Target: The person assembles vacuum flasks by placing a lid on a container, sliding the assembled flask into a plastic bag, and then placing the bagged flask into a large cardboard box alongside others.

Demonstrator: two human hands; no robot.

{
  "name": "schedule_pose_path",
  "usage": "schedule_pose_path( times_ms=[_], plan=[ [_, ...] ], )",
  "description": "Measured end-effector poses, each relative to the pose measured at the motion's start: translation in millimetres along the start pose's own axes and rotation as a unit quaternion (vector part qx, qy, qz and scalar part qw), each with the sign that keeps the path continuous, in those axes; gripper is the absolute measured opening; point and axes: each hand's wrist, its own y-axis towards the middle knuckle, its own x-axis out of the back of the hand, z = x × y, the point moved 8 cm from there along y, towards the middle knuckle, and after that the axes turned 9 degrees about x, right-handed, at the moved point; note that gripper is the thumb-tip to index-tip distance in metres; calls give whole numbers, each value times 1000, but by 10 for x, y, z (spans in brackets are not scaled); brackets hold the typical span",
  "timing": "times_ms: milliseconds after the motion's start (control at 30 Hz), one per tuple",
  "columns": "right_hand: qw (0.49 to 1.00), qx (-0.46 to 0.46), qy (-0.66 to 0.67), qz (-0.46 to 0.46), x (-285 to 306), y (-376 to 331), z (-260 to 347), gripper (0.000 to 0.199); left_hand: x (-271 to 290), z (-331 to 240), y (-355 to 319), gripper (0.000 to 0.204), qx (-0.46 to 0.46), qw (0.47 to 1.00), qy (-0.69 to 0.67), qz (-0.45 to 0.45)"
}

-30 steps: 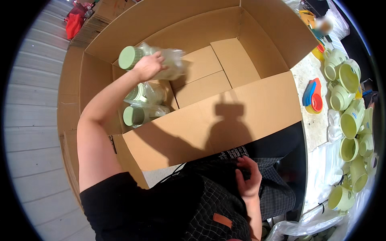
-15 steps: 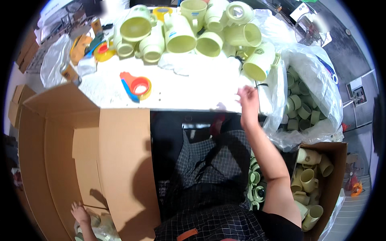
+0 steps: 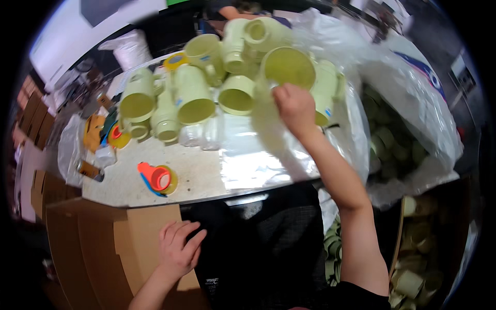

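Note:
A pale green mug (image 3: 289,64) tilts with its wide mouth toward me, at the front of a group of similar mugs (image 3: 194,95) on the table. My right hand (image 3: 296,106) is closed at its near side and grips it; the fingers are partly hidden, so the exact hold does not show. Over the flap of the open cardboard box (image 3: 150,227), my left hand (image 3: 180,248) is raised with its fingers apart and nothing in it. Clear plastic bags (image 3: 253,163) lie flat on the table below the right hand.
A red and blue tape dispenser (image 3: 159,178) lies at the table's left. To the right stand a large clear plastic sack (image 3: 413,98) of green pieces and a box of mugs (image 3: 413,281). Another person's arm (image 3: 235,13) shows at the far side.
My left hand has come up out of the cardboard box. The right hand has moved from the table's front edge to a mug and closed on it. The view has shifted toward the far side.

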Motion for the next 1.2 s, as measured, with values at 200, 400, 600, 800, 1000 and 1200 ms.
schedule_pose_path(
  times_ms=[200, 400, 600, 800, 1000, 1200],
  plan=[
    [920, 9, 373, 124, 1132, -717, 1062, 9, -283, -1015, 1094, 58, 42, 986, -161, -11],
    [920, -367, 136, 8, 1507, -2227, -475, 32, -1065, -435, 292, 21, 254, 790, -443, 338],
    [654, -744, -54, -129, 1217, -4170, -2646, 97, -1126, -99, -38, 19, 419, 646, -637, 44],
    [769, -611, -186, -19, 1559, -3633, -1897, 99, -1388, -285, -70, 32, 480, 547, -684, -47],
    [742, -494, 452, -42, 1994, -3205, -489, 74, -1737, -508, 13, 32, 505, 530, -681, 7],
    [586, -583, 563, 8, 1518, -2954, 680, 52, -960, -541, 102, 27, 378, 714, -570, -148]
  ],
)
